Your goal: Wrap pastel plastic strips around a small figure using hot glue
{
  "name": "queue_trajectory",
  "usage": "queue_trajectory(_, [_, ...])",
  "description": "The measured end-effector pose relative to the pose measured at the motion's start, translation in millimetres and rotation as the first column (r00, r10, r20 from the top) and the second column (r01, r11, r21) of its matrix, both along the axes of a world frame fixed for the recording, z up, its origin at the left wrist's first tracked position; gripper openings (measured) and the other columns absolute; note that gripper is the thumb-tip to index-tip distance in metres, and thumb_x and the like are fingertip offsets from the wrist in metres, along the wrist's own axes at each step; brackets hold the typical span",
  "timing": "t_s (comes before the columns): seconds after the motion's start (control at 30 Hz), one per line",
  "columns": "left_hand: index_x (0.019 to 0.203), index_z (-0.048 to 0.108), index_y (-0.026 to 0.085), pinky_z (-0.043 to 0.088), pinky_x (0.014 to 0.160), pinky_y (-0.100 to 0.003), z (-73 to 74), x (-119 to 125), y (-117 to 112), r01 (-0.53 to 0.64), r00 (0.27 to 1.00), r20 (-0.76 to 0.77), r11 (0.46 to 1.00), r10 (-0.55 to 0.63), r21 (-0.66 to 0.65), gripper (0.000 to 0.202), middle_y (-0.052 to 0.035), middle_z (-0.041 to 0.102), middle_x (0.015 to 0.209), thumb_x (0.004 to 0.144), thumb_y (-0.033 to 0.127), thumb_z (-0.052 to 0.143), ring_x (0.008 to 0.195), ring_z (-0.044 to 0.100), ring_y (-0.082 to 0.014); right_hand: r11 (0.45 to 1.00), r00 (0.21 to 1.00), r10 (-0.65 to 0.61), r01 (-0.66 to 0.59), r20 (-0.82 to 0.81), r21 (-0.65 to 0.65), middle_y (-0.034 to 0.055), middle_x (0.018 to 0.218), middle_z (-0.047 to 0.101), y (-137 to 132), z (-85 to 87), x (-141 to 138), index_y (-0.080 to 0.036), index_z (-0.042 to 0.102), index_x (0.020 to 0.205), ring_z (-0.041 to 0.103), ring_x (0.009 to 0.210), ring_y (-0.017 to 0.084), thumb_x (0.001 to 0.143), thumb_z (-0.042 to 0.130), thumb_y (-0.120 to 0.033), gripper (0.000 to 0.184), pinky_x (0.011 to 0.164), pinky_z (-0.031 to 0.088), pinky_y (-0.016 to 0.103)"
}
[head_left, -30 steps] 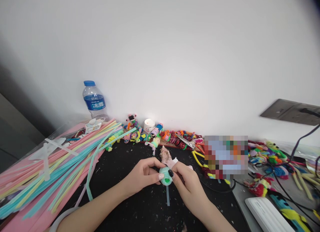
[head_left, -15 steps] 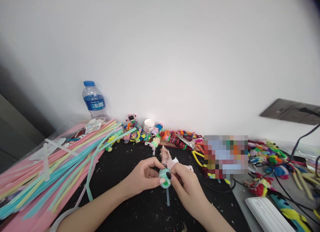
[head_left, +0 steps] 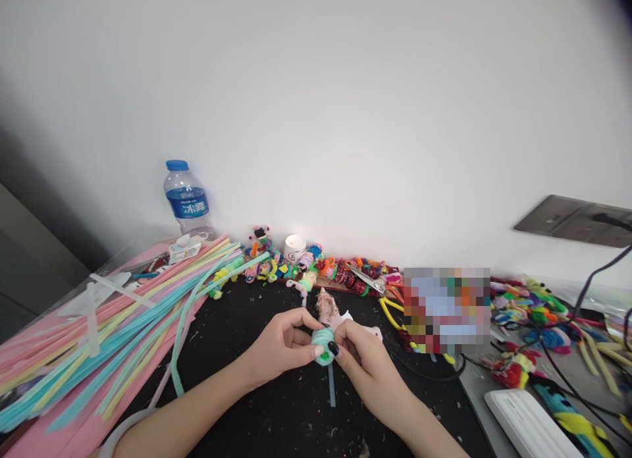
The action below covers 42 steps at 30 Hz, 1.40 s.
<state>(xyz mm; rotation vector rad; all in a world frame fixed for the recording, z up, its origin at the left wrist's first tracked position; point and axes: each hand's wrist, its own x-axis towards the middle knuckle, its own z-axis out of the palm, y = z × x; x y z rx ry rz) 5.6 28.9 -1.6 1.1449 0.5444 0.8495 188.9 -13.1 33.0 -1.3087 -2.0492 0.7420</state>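
My left hand (head_left: 279, 348) and my right hand (head_left: 366, 368) meet over the black table (head_left: 257, 405) and together pinch a small round coil of mint-green pipe cleaner (head_left: 323, 345) with a brighter green centre. A thin pale-blue stem (head_left: 331, 385) hangs down from the coil toward the table. Both hands have their fingers curled around the coil; my right thumb with a dark nail presses on its right side. Just behind the hands lies a pink glue gun (head_left: 332, 315).
A large pile of long pastel pipe cleaners (head_left: 108, 326) covers the left side. A water bottle (head_left: 186, 199) and a white candle jar (head_left: 295, 248) stand by the wall with small colourful craft figures (head_left: 340, 270). Scissors (head_left: 368, 279), cables and a white device (head_left: 528, 422) lie right.
The coil and both hands have shifted slightly up and away from me. My fingers have turned a little around the coil.
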Motion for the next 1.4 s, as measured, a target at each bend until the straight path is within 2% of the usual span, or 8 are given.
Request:
queue_trajectory(0.33, [0.087,0.059,0.014,0.046,0.068,-0.027,1.4,-1.6,1.2,0.009,1.0,0.011,1.0,-0.009,-0.017,0.026,-0.0027,0.064,0.084,0.067,0.018,0.074,0.074,0.062,-0.0146,0.997,0.999,0.025,-0.027,-0.038,-0.07,-0.0046,0.067,0.043,3.9,0.4,2.1,-0.02,0.044,0.076,0.04,0.062,0.012,0.091,0.045,-0.02,0.014,0.054,0.03,0.022])
queue_trajectory(0.8, [0.088,0.062,0.014,0.047,0.07,-0.029,3.3,-2.0,0.7,0.01,0.999,-0.043,1.0,-0.011,-0.021,0.026,-0.0038,0.068,0.081,0.067,0.022,0.074,0.073,0.063,-0.0166,0.997,0.999,0.033,-0.035,-0.043,-0.065,-0.0045,0.067,0.044,3.4,-2.3,1.5,-0.019,0.045,0.074,0.039,0.061,0.011,0.088,0.05,-0.019,0.015,0.052,0.03,0.021])
queue_trajectory(0.97, [0.086,0.063,0.013,0.046,0.066,-0.027,3.0,-1.7,2.1,-0.017,0.998,-0.067,1.0,0.016,-0.012,0.025,-0.0033,0.069,0.078,0.066,0.025,0.074,0.069,0.062,-0.0155,0.994,0.996,0.038,-0.047,-0.086,-0.1,-0.0042,0.069,0.043,3.1,-2.1,0.9,-0.02,0.044,0.076,0.038,0.061,0.012,0.087,0.051,-0.024,0.014,0.053,0.032,0.021])
queue_trajectory(1.13, [0.086,0.062,0.014,0.046,0.069,-0.028,3.0,-1.9,2.7,-0.032,0.999,-0.036,0.999,0.031,-0.019,0.025,-0.0026,0.068,0.08,0.066,0.023,0.074,0.071,0.062,-0.0157,0.982,0.979,0.089,-0.118,-0.182,-0.15,-0.0034,0.07,0.043,6.4,2.7,5.8,-0.019,0.046,0.08,0.039,0.064,0.012,0.093,0.04,-0.033,0.02,0.059,0.034,0.023])
queue_trajectory(1.4, [0.086,0.062,0.013,0.047,0.068,-0.027,3.4,-1.8,1.9,-0.024,0.999,-0.041,1.0,0.023,-0.01,0.025,-0.003,0.068,0.079,0.066,0.022,0.074,0.07,0.062,-0.0151,0.986,0.987,0.056,-0.079,-0.152,-0.148,-0.0057,0.064,0.037,6.3,-1.7,4.9,-0.019,0.046,0.077,0.033,0.058,0.01,0.089,0.05,-0.024,0.013,0.051,0.029,0.021])
